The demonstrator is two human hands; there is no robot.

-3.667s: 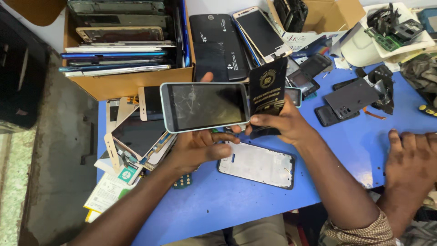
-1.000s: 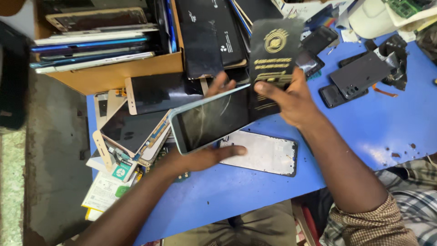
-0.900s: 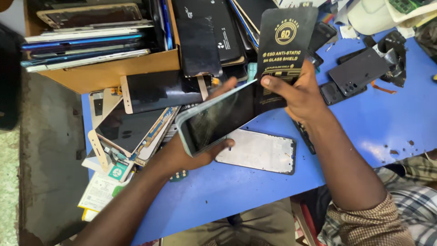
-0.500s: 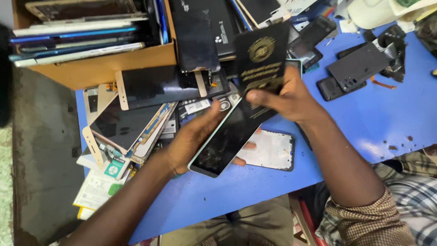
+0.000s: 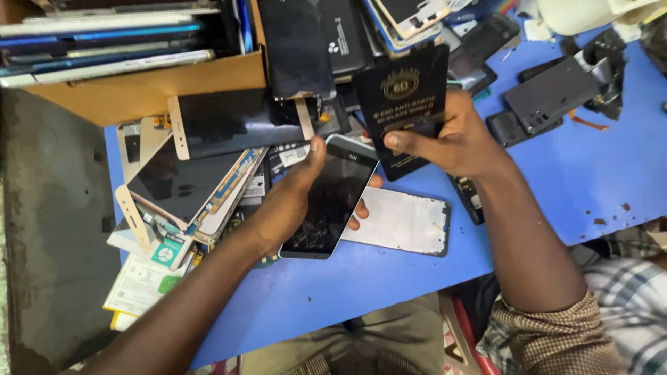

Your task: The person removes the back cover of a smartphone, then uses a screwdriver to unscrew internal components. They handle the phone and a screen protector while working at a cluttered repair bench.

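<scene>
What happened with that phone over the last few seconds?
The left hand turned the cracked phone from lying crosswise, screen up, to pointing away, and lowered it toward the blue table. The right hand let go of the phone's end but kept the black packet. The white-backed panel on the table stayed put.

Cracked glossy black glass phone (image 5: 332,201); matt black card sleeve with gold print (image 5: 405,104); smooth blue table (image 5: 556,180); brown cardboard box (image 5: 146,87); glossy glass screen panels (image 5: 177,182).
</scene>
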